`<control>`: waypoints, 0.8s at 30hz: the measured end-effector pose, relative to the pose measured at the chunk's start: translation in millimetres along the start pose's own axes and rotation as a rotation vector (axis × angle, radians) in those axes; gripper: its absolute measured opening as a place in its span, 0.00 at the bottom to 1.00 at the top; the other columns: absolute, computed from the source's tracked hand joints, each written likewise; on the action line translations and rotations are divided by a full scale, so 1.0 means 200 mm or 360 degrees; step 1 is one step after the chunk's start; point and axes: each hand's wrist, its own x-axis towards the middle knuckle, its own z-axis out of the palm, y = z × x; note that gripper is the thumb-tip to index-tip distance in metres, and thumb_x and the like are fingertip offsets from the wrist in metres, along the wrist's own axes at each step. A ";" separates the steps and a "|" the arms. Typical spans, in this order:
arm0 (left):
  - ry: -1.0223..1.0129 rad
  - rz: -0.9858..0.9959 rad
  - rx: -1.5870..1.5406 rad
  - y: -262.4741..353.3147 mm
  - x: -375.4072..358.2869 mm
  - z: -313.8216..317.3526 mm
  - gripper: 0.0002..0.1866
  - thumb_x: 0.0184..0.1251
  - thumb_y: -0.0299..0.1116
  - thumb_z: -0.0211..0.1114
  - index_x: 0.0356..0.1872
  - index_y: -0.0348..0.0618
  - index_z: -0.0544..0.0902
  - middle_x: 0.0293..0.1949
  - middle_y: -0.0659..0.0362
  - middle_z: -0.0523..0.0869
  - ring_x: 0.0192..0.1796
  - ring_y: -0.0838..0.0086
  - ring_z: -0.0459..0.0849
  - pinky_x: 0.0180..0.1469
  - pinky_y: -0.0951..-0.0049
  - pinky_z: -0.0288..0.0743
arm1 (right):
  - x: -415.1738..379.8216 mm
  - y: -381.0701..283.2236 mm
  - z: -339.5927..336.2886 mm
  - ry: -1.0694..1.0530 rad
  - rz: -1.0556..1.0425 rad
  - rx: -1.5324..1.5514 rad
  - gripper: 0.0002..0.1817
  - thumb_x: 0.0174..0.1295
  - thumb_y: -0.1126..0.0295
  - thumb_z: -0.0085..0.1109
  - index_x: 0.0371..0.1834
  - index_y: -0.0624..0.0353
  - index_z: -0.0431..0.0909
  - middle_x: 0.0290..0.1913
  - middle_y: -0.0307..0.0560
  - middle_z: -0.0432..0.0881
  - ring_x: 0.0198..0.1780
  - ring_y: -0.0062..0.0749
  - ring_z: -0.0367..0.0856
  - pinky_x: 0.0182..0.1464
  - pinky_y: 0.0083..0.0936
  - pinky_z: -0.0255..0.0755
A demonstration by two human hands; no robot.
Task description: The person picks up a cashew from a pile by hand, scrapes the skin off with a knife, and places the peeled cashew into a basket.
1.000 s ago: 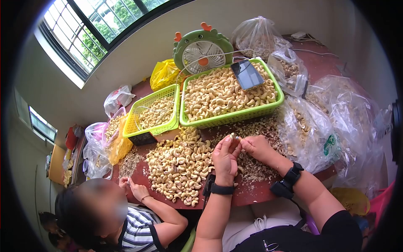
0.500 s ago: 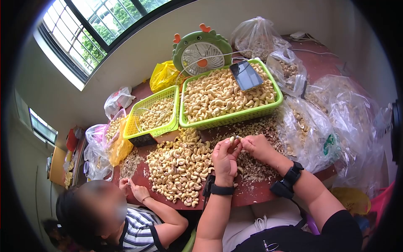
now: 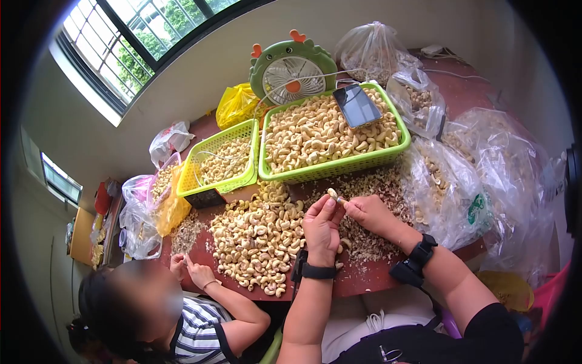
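Nearest me, the person's two forearms come up from the bottom edge, each with a black wrist strap, and meet over the red-brown table. The left hand stands upright, palm turned away, fingers curled and closed around a single cashew nut pinched at its fingertips. The right hand lies lower and flatter, coming in from the right, its thumb and forefinger pressed together on a small thin tool whose kind I cannot make out; its tip touches that nut. The nut sits raised just above the table, between the two hands.

At the left, a second person in a striped shirt has both hands together at the table's edge, by the loose cashew pile. Right of the pile, under the hands, lies a spread of brown peelings.

Behind these stand two plastic baskets side by side: a small yellow-green basket, part filled, and a large green basket heaped with pale cashews, with one phone lying on top. Clear plastic bags of nuts crowd the right side, and more bags sit at the left. Farthest back, one green desk fan stands against the wall, a yellow bag beside it, with two windows on the left.
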 end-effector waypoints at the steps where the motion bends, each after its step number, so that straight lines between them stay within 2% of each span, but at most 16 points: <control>1: 0.0001 -0.0002 0.0000 0.00 0.00 0.00 0.09 0.54 0.18 0.58 0.37 0.32 0.74 0.36 0.52 0.80 0.37 0.67 0.81 0.41 0.71 0.79 | 0.00 -0.01 0.00 -0.0029 0.0029 0.0008 0.20 0.57 0.55 0.45 0.23 0.63 0.74 0.19 0.53 0.75 0.23 0.44 0.75 0.26 0.32 0.67; 3: 0.0021 0.0042 0.0059 0.00 0.00 0.01 0.08 0.55 0.20 0.58 0.37 0.36 0.75 0.34 0.53 0.80 0.37 0.68 0.80 0.40 0.69 0.79 | 0.00 -0.02 0.00 -0.0035 0.0039 0.0008 0.20 0.57 0.56 0.45 0.23 0.63 0.74 0.19 0.54 0.75 0.23 0.45 0.75 0.26 0.32 0.67; 13: 0.0009 0.0196 0.0183 -0.01 -0.02 0.01 0.06 0.54 0.20 0.58 0.34 0.36 0.75 0.32 0.55 0.80 0.36 0.69 0.80 0.38 0.68 0.80 | 0.00 0.00 -0.01 0.0053 -0.0003 -0.0095 0.20 0.58 0.55 0.45 0.22 0.62 0.74 0.19 0.54 0.75 0.25 0.48 0.75 0.27 0.36 0.67; 24: 0.0014 0.0106 0.0143 0.02 -0.02 0.03 0.11 0.54 0.21 0.58 0.40 0.38 0.74 0.34 0.58 0.79 0.35 0.73 0.80 0.37 0.70 0.78 | 0.00 -0.01 0.00 0.0015 0.0016 -0.0066 0.20 0.57 0.55 0.45 0.22 0.62 0.74 0.18 0.54 0.74 0.24 0.47 0.75 0.26 0.35 0.67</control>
